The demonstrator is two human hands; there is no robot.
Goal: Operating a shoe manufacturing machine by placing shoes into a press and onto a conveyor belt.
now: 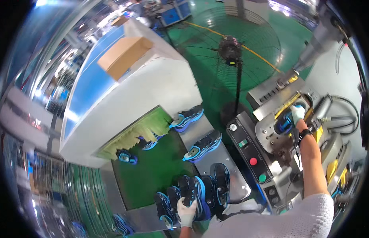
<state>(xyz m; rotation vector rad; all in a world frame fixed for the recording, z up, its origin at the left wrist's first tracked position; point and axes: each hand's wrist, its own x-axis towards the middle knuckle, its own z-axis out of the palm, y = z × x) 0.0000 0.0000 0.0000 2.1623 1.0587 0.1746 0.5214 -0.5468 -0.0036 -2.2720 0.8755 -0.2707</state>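
My left hand [186, 212], in a pale glove, is closed around the near end of a black running shoe [187, 185] with a blue sole. Several similar shoes stand close beside it along the near edge of a metal-rimmed table. Out to the right, my right hand [298, 114], gloved as well, grips one end of a dark blue shoe [285, 123] that sits in a metal machine [265, 133]. Part of that shoe is covered by my fingers. A dark band with a cable circles my right wrist.
A green conveyor belt [152, 182] runs out from a fringed opening in a white housing [137, 99], carrying shoes. Two shoes lie on the metal ledge [236, 178]. A control panel [250, 152] with coloured buttons separates ledge and machine. Behind stands a large caged fan [230, 49].
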